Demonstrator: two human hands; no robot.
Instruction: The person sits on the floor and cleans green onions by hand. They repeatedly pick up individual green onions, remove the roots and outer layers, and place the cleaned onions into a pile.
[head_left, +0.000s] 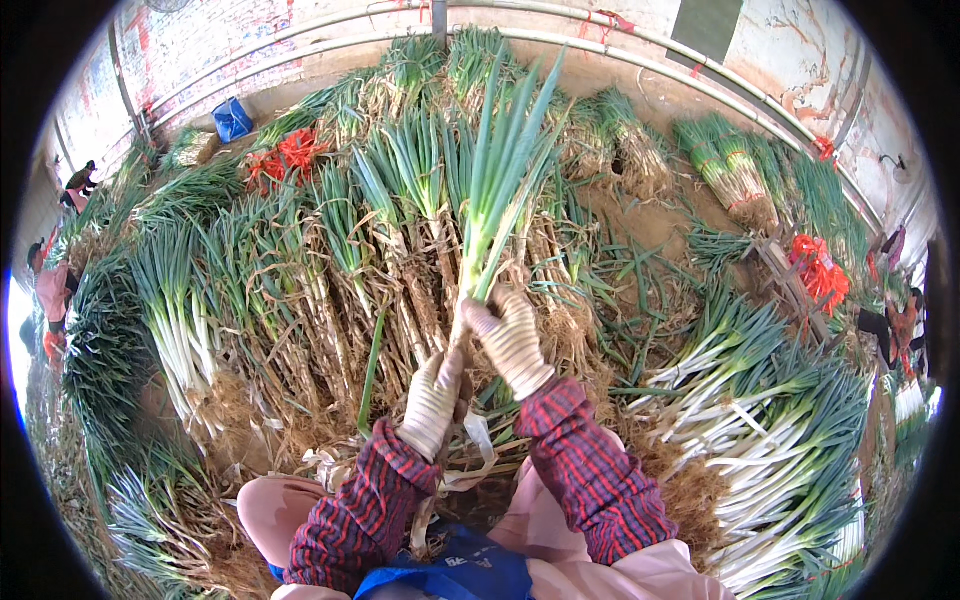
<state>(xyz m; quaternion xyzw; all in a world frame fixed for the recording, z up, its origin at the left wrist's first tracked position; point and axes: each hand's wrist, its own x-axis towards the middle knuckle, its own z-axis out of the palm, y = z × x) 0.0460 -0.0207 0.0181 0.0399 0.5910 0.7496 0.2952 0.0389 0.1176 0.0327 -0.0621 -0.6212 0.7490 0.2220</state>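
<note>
A long green onion stalk (480, 259) slants up from my lap, its green leaves fanned out away from me. My left hand (431, 401), in a striped knit glove, is closed around its brown, dry-skinned lower stem. Higher up, where the leaves begin, my right hand (512, 337) grips the same stalk with thumb and fingers. The root end (420, 536) rests near the blue apron (457, 566) over my lap. Just ahead of my hands lies a row of unpeeled green onions (322, 330) with soil and dry husk on their stems.
White-stemmed green onions (757, 465) are heaped at my right, and a smaller white bunch (176, 322) lies left. Red ties (819, 274) hang by a wooden stand (784, 277); more red ties (287, 159) lie among the leaves. A blue bag (232, 120) sits by the wall. Other people work at both sides.
</note>
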